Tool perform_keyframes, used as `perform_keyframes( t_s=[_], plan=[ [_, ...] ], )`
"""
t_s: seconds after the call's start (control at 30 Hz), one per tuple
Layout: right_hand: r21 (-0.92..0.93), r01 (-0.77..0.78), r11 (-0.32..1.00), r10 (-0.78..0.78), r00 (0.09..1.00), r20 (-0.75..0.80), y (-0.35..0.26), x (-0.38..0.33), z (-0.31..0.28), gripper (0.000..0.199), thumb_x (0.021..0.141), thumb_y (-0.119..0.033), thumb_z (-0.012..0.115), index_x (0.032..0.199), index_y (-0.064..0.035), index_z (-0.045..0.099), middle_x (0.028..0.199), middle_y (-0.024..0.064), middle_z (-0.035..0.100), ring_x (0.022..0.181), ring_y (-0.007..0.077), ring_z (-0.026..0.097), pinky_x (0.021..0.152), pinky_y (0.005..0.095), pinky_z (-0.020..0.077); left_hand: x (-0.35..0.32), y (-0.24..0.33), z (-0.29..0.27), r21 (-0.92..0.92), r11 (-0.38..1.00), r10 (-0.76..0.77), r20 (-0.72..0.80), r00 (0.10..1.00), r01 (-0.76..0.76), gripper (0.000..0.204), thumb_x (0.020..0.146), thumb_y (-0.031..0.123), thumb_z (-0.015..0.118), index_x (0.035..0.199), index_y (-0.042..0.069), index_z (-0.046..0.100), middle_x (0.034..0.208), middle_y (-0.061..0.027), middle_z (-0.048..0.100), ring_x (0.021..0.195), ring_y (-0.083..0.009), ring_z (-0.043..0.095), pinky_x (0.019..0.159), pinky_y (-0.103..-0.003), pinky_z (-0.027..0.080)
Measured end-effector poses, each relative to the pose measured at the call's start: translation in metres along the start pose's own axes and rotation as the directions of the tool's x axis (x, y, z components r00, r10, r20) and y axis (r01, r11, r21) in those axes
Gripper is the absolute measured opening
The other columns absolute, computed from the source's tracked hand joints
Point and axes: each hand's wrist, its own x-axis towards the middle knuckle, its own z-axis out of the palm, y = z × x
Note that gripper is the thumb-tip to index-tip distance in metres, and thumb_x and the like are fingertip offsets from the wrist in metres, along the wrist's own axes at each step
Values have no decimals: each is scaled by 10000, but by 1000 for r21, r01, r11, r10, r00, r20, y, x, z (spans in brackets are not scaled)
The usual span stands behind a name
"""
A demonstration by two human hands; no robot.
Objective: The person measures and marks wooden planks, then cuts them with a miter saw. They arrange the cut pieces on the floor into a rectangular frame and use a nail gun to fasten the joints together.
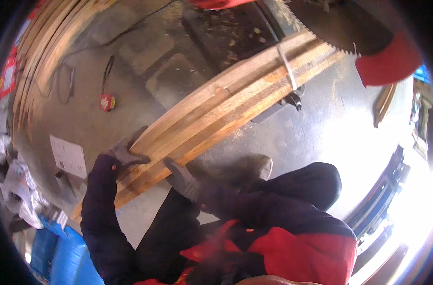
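Several long wooden boards (214,107) lie side by side in a bundle, running from lower left to upper right. My gloved left hand (127,154) grips the bundle's far edge near its lower-left part, with the thumb over the top. On the near edge, a little to the right, my gloved right hand (182,178) holds the boards; part of its fingers is hidden. At the upper right, a metal clamp bar (287,66) crosses the boards beside a toothed circular saw blade (340,28), which has a red guard (392,61).
A red and yellow tape measure (107,102) lies on the concrete floor beyond the boards. More long boards (50,52) are piled at the far left. A white paper sheet (68,156) lies left of my left hand. Blue plastic (69,254) sits at lower left. My shoe (264,167) shows below the boards.
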Motion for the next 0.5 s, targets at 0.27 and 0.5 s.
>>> perform_keyframes(
  t_s=[0.27,0.5],
  plan=[
    [124,89,988,-71,987,-143,8,5,-4,435,936,-87,728,1339,-45,571,1332,161,608,1271,310,583,1008,415,519,18,-2,9,22,990,140,-21,990,-139,1169,604,294,996,1587,95,396,1553,-141,505,1470,-269,428,1214,-407,338],
    [-34,167,985,-169,980,-101,-38,13,25,612,963,-295,735,1463,-97,441,1379,118,569,1302,282,561,1058,432,509,56,-10,-13,333,942,-8,-111,994,45,1074,620,650,903,1406,-8,582,1286,-208,671,1195,-307,647,1040,-398,509]
  ],
)
